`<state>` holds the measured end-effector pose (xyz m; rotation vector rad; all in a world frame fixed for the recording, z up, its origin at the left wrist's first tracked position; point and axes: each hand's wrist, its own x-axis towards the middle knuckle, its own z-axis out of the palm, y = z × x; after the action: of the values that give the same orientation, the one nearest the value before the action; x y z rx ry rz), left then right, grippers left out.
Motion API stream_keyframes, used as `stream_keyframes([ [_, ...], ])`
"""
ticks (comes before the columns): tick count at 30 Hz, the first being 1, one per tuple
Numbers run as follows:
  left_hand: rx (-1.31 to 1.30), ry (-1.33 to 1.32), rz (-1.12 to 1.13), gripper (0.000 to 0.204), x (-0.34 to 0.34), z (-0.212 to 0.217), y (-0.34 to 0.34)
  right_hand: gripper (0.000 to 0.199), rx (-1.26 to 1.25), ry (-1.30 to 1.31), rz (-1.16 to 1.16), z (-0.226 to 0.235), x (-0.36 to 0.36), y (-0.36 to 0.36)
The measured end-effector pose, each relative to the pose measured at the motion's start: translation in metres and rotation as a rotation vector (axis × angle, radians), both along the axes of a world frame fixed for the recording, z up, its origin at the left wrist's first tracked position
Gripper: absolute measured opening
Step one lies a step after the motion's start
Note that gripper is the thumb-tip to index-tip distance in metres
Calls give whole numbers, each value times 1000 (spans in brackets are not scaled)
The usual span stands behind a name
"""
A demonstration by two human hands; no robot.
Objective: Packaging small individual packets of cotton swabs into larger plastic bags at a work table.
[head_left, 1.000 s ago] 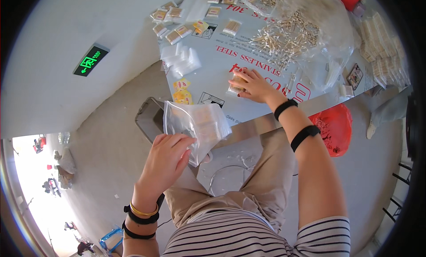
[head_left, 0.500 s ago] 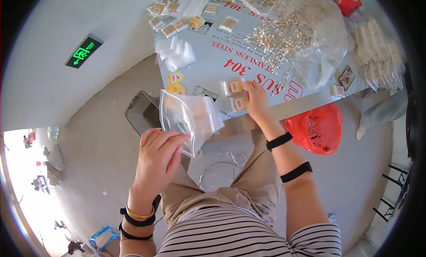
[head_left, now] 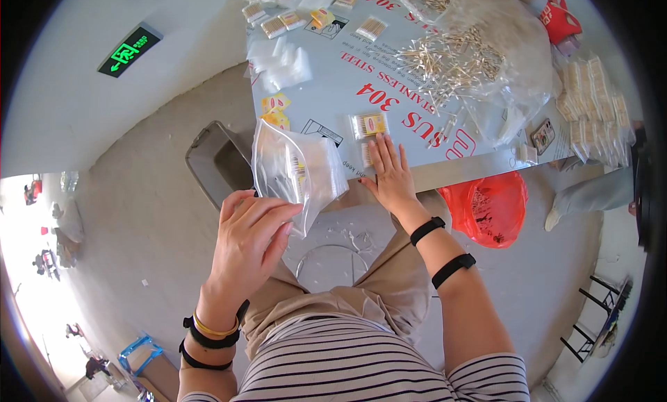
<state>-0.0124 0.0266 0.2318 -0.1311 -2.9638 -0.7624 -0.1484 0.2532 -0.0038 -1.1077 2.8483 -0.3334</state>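
Observation:
My left hand (head_left: 251, 239) pinches the rim of a clear zip bag (head_left: 276, 167), whose mouth gapes toward me at the table's near edge. Small packets show through the plastic, though I cannot tell how many. My right hand (head_left: 393, 176) lies flat with its fingers stretched out, partly covering a small packet of cotton swabs (head_left: 367, 154). Just beyond it is another swab packet (head_left: 369, 126) with a yellow label, close to my fingertips. Both packets rest on the film-covered steel table (head_left: 333, 96).
Loose cotton swabs (head_left: 445, 62) spill from a large clear bag (head_left: 517, 89) at the far right. Stacked swab packets (head_left: 594, 103) and a phone (head_left: 542, 137) lie beyond it. Empty clear sachets (head_left: 281, 63) and yellow labels (head_left: 275, 109) sit left. Below are a grey bin (head_left: 217, 164) and red bag (head_left: 486, 211).
My right hand has come back toward the near edge, its fingers now spread over the nearer packet. My left hand keeps hold of the bag. The whole view has shifted slightly.

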Motion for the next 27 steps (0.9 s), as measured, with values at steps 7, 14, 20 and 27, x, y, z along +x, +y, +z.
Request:
stream_keyframes([
  [7,3,5,12,19,7,-4,-2,85,27,7,33,4,-2,2],
  [14,6,125,62,19,8,2,-3,60,-175,-25,16,9,-72,-2],
  [20,31,136,91,17,11,-4,-3,50,-116,-187,210,7,-110,-14],
  [27,163,157,102,19,21,2,4,51,-195,-333,152,24,-93,-5],
])
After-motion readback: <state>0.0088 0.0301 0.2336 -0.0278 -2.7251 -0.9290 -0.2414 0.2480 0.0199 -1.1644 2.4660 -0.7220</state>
